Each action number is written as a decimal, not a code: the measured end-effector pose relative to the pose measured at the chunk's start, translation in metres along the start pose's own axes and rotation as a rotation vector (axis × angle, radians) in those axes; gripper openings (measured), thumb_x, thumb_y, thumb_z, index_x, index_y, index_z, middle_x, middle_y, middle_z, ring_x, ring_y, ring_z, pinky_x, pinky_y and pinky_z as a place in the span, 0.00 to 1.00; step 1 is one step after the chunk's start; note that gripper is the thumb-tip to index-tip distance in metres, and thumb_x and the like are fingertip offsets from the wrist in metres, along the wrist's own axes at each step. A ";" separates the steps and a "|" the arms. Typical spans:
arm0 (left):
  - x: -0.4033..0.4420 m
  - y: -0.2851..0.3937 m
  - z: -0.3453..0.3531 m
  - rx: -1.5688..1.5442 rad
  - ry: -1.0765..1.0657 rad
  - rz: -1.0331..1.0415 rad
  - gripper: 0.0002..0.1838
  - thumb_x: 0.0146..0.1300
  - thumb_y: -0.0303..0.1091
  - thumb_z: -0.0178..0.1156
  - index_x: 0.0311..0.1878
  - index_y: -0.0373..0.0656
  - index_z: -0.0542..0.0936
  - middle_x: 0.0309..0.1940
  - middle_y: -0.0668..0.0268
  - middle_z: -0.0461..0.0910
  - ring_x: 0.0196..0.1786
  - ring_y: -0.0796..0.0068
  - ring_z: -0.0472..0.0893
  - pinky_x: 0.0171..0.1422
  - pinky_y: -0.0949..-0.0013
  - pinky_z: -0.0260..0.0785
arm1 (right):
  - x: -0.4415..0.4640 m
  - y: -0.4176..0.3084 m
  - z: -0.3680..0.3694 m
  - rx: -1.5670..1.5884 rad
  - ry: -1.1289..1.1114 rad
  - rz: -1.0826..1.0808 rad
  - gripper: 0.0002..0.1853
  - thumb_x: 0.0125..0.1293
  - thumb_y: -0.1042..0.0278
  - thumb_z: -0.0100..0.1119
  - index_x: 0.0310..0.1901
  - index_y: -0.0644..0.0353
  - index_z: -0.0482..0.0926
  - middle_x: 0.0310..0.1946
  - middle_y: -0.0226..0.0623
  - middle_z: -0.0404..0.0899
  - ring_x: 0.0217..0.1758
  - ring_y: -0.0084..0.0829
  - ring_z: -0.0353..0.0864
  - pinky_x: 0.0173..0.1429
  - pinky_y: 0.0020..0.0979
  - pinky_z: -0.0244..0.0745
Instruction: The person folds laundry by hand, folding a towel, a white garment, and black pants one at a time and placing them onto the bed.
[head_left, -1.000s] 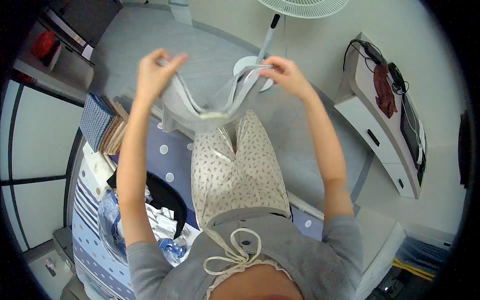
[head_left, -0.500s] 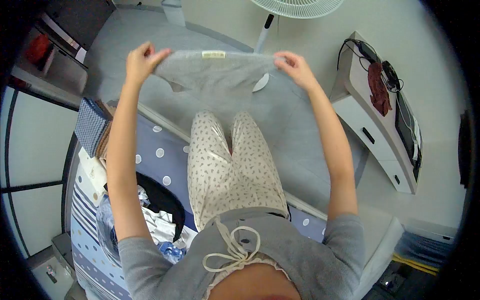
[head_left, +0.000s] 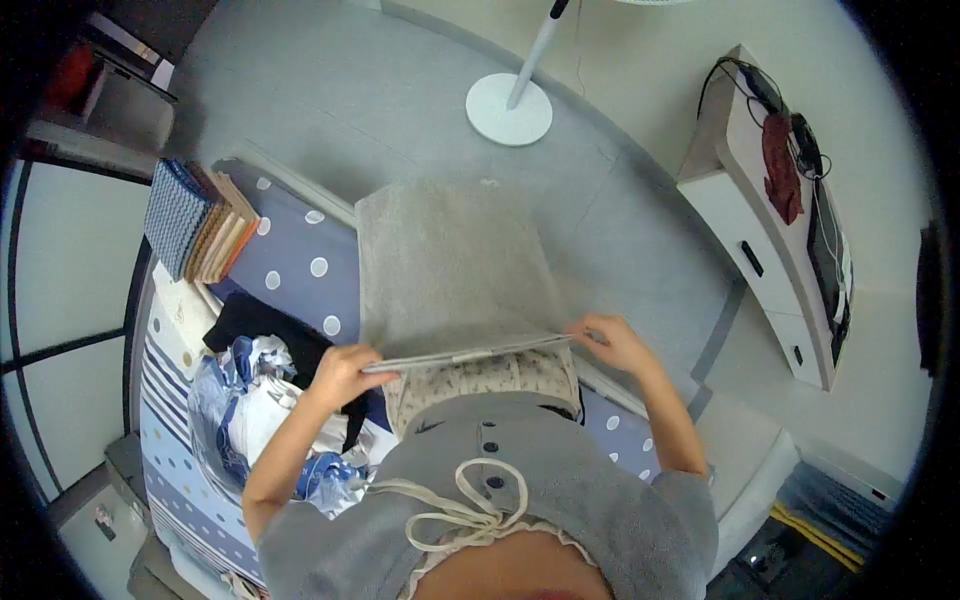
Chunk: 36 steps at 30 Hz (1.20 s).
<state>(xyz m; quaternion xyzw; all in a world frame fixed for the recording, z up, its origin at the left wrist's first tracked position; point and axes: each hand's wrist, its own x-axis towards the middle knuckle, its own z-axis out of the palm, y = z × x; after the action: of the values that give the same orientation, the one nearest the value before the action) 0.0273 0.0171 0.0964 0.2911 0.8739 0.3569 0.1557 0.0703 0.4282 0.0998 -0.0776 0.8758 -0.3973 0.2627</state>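
Note:
A grey towel [head_left: 450, 265] lies spread over my thighs and knees, its near edge lifted a little and pulled straight across my lap. My left hand [head_left: 345, 376] pinches the left end of that edge. At the right end, my right hand [head_left: 610, 342] holds the same edge between thumb and fingers. Patterned light trousers [head_left: 480, 385] show between the towel and my grey top [head_left: 560, 480].
On the polka-dot bed [head_left: 290, 265] to my left are a stack of folded cloths [head_left: 205, 225], black fabric [head_left: 265, 330] and a clear plastic bag [head_left: 215, 400] with white and blue items. A fan base [head_left: 510, 108] stands ahead; a white desk [head_left: 745, 240] is at right.
Both hands have come down and in toward my waist, bringing the towel's held edge with them. The towel, held out in front before, now rests over my legs.

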 end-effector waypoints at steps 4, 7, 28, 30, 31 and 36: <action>-0.010 0.033 -0.017 -0.172 -0.117 -0.068 0.13 0.44 0.38 0.67 0.21 0.39 0.76 0.16 0.61 0.73 0.19 0.65 0.74 0.24 0.70 0.64 | -0.033 -0.016 -0.013 0.171 -0.099 -0.072 0.07 0.59 0.68 0.53 0.37 0.61 0.75 0.33 0.36 0.78 0.36 0.31 0.76 0.41 0.29 0.70; -0.004 0.043 -0.038 -0.251 -0.158 -0.117 0.11 0.45 0.36 0.67 0.24 0.39 0.77 0.18 0.63 0.75 0.20 0.72 0.75 0.25 0.74 0.63 | -0.037 -0.023 -0.029 0.329 -0.173 0.005 0.07 0.58 0.68 0.54 0.36 0.61 0.75 0.32 0.31 0.77 0.36 0.24 0.74 0.40 0.28 0.69; 0.151 -0.161 0.018 -0.680 -0.082 -0.652 0.18 0.49 0.46 0.62 0.38 0.43 0.78 0.34 0.68 0.77 0.39 0.76 0.74 0.47 0.74 0.62 | 0.178 0.108 0.004 0.913 0.120 0.330 0.11 0.51 0.56 0.54 0.33 0.51 0.75 0.33 0.24 0.70 0.37 0.23 0.65 0.42 0.25 0.59; 0.151 -0.166 0.020 -0.730 -0.071 -0.646 0.18 0.49 0.46 0.62 0.38 0.43 0.78 0.34 0.69 0.77 0.39 0.77 0.74 0.46 0.74 0.63 | 0.178 0.110 0.001 0.959 0.128 0.314 0.08 0.52 0.60 0.54 0.32 0.51 0.75 0.32 0.24 0.71 0.39 0.22 0.66 0.44 0.24 0.60; 0.150 -0.171 0.020 -0.742 -0.068 -0.642 0.18 0.49 0.46 0.62 0.38 0.43 0.78 0.34 0.69 0.77 0.38 0.77 0.74 0.45 0.74 0.63 | 0.179 0.111 -0.002 0.940 0.119 0.292 0.08 0.52 0.60 0.54 0.31 0.51 0.75 0.32 0.24 0.71 0.38 0.22 0.66 0.43 0.24 0.60; 0.152 -0.159 0.007 -0.821 -0.064 -0.636 0.15 0.51 0.42 0.62 0.37 0.43 0.77 0.30 0.71 0.76 0.35 0.80 0.74 0.35 0.78 0.64 | 0.186 0.109 -0.018 0.832 0.157 0.328 0.08 0.50 0.61 0.56 0.32 0.52 0.75 0.32 0.23 0.71 0.39 0.21 0.66 0.44 0.23 0.59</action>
<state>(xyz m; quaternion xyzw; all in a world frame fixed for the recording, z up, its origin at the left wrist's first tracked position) -0.1519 0.0231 -0.0318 -0.0630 0.7021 0.5960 0.3845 -0.0895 0.4488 -0.0449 0.2048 0.6597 -0.6732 0.2638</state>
